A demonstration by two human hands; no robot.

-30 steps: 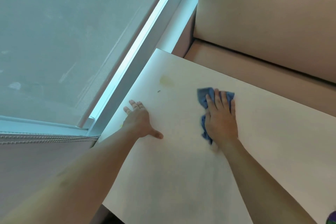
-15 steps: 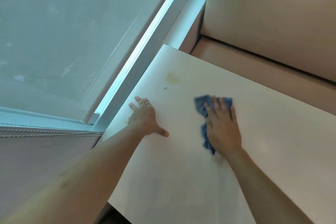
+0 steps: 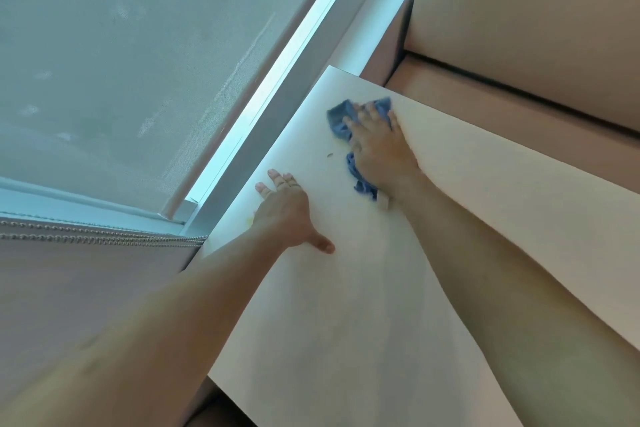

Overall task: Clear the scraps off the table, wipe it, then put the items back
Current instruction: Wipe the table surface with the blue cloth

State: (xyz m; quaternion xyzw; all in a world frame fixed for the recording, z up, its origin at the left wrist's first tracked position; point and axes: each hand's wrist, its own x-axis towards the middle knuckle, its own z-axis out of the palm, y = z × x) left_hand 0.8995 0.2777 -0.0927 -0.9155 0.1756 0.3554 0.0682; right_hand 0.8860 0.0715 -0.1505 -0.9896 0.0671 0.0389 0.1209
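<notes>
So the right hand point(image 3: 377, 146) has slid the crumpled blue cleaning cloth point(image 3: 341, 116) up the pale cream flat-topped desk point(image 3: 346, 322) toward its far corner, right over where the yellowish stain was showing a second ago, and I can't see that stain anymore. The left hand point(image 3: 285, 210) hasn't really budged. It's planted flat near the window-side edge of the desk, fingers straight and a bit spread, thumb stuck out to the side, holding nothing. The right one isn't gripping either, just pressing the cloth down with flat fingers, and cloth pokes out past the fingertips and trails back under the wrist, where a little white tag shows. The two hands are well apart. Count-wise: one cloth, two bare hands, one tiny dark scrap point(image 3: 330, 155) lying on the desk just beside the cloth on the left-hand side, and one faint yellow smudge point(image 3: 248, 218) right by the left wrist at the desk edge. Off to the left there's one grey-green roller blind point(image 3: 121, 62) over the window with two beaded metal chains point(image 3: 104, 230) running below it. Beyond the desk sits one beige padded bench point(image 3: 519, 28).
</notes>
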